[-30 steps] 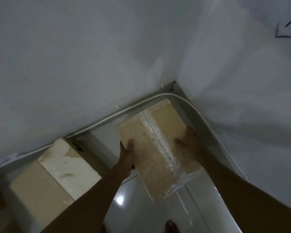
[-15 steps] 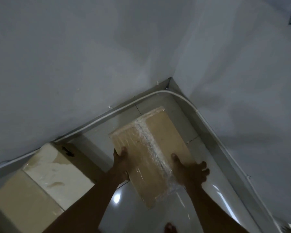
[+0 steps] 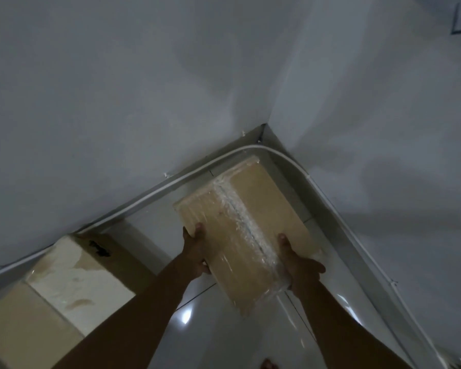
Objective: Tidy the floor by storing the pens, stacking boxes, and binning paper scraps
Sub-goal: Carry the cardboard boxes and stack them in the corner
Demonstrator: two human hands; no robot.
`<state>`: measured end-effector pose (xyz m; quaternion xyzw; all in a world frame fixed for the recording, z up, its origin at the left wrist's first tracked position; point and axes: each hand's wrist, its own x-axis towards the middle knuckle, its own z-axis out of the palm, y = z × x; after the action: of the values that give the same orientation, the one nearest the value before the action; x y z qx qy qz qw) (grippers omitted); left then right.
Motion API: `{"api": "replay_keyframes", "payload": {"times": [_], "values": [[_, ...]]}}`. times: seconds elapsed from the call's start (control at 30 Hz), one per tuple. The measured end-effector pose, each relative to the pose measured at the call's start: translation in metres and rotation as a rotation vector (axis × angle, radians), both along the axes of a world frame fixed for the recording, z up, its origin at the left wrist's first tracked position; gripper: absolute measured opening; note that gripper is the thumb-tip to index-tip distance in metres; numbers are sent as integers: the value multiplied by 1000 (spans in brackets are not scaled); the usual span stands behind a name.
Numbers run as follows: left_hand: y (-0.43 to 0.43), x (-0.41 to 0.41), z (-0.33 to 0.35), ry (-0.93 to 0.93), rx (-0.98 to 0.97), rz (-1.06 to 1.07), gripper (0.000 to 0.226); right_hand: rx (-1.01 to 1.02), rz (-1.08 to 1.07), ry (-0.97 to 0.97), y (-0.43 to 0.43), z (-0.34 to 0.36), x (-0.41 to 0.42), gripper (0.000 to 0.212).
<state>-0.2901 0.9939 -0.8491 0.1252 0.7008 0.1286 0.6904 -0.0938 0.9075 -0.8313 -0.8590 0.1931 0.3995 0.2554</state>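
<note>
A tan cardboard box [image 3: 245, 225] wrapped in clear tape sits in the room's corner, its far end close to both walls. My left hand [image 3: 196, 251] grips its left edge with the thumb on top. My right hand [image 3: 300, 265] holds its near right side, thumb pressed on the top face. Whether the box rests on the floor or hangs just above it, I cannot tell. A larger cardboard box [image 3: 56, 286] with a white torn label stands against the wall at the lower left.
White walls meet at the corner [image 3: 264, 126]. A white cable [image 3: 149, 201] runs along the skirting on both walls. The glossy tiled floor [image 3: 224, 334] reflects a light. A bare toe [image 3: 268, 364] shows at the bottom edge.
The box has shifted further into the corner. My right hand has slid from its right side to the near right end, and my left hand keeps its hold on the left edge.
</note>
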Motion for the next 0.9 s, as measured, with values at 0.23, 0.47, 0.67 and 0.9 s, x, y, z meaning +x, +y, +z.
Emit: {"api": "replay_keyframes", "payload": {"times": [0.23,0.47,0.67,0.9], "values": [[35,31,-1,20,-35,12,70,42,41,12,25,0,32,127],[53,49,-3,27,-28,-44,65,23,103,32,40,-4,51,132],[62,49,1,60,-86,-133,66,4,153,110,43,-6,59,138],[67,55,4,205,-66,-264,71,-54,238,189,46,-9,69,134]]}}
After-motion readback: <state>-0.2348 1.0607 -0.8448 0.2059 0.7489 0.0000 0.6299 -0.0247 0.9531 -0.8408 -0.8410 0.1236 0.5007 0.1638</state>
